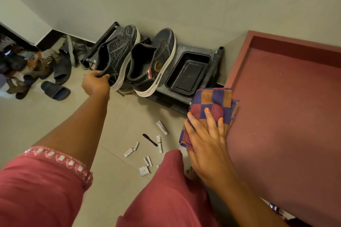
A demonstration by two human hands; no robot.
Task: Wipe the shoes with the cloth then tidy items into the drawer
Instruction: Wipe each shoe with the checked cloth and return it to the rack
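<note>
— Shoes first: why is the left hand (96, 83) on that one?
— Its fingers are curled tight round the heel collar of the left shoe (116, 55), tipping it up off the rack (186, 101); I'd judge that frees the side and sole edge for wiping; the other shoe (153, 64) sits flat beside it, just touching.
— And the right hand (206, 138)?
— Spread almost flat, fingers apart, pressing the checked cloth (214, 107) down at the drawer's (276, 116) near edge; it seems to be gathering the cloth, not gripping it yet.
— The drawer is pulled out?
— Yes, and bare inside, ready to take things; the small tubes (162, 127) and a pen (149, 139) lie scattered on the floor (55, 116) between rack and knees; a black tray (188, 73) rests on the rack beside the shoes.
</note>
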